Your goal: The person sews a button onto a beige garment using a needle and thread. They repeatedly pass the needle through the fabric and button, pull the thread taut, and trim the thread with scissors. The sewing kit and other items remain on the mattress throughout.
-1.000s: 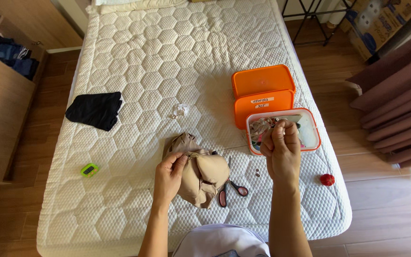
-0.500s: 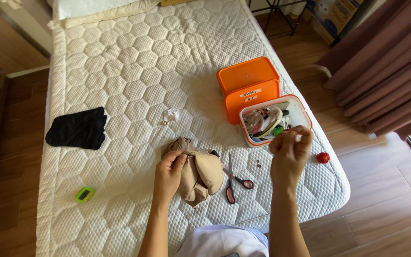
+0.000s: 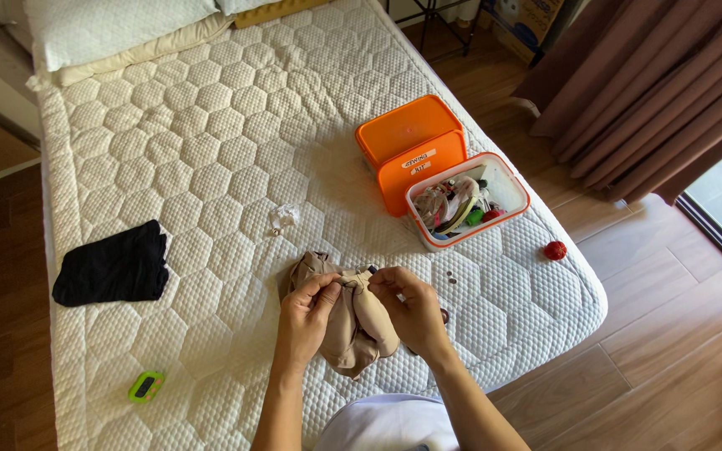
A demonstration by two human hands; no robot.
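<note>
Beige garment is lying bunched near the mattress foot edge, about mid-width. Left hand is pinching its top fold, right hand is gripping the same fold beside it, both forearms coming up from the foot edge. Open orange sewing box is sitting by the right edge, black cloth by the left edge. Wide bare quilt is stretching toward the pillows.

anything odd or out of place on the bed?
Small bits lie loose on the mattress: dark specks beside the right hand, a red ball near the edge, a crumpled scrap. Nothing spilled or damaged.
</note>
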